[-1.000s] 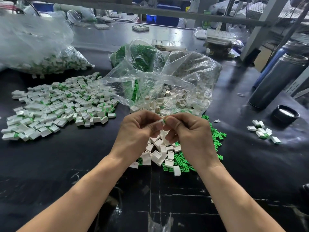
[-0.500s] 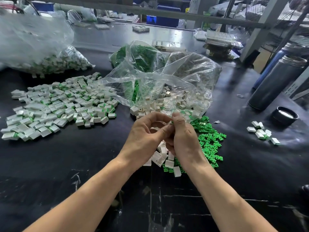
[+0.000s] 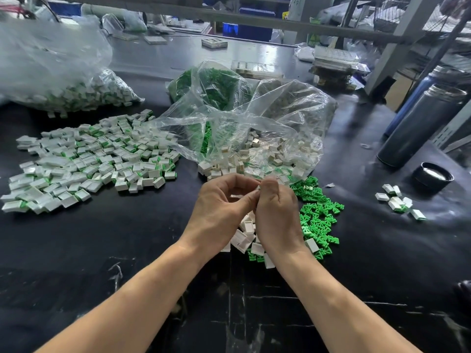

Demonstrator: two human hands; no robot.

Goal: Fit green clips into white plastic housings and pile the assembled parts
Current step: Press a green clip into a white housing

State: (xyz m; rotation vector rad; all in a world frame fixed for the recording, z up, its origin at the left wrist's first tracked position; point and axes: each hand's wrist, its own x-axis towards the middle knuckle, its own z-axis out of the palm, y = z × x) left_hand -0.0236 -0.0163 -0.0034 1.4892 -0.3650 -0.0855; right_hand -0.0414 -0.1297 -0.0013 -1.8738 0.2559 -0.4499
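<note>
Black worktop point(image 3: 76, 250), pretty scuffed up, with shelving and blue bins at the back. Both hands meet in the middle over a small heap of white housings point(image 3: 244, 235). Left hand point(image 3: 219, 212) has its fingers curled, thumb and forefinger pinching a small white piece point(image 3: 258, 189) right where it touches the right hand point(image 3: 276, 215), whose fingers are curled onto the same piece. It's mostly hidden between the fingertips, so I can't tell if a clip is already in it.

Just right of the hands sits a scatter of loose green clips point(image 3: 318, 212), touching the white heap. Behind the hands, an open clear bag point(image 3: 254, 128) spills more white housings, and a bag of green clips point(image 3: 211, 82) sits right behind that. Way off left is the big pile of finished parts point(image 3: 89, 159), white with green showing, plus another bag point(image 3: 63, 72) of them behind it. On the far right are a few finished pieces point(image 3: 397, 201), a black cap point(image 3: 433, 175) and a dark flask point(image 3: 418, 126).
</note>
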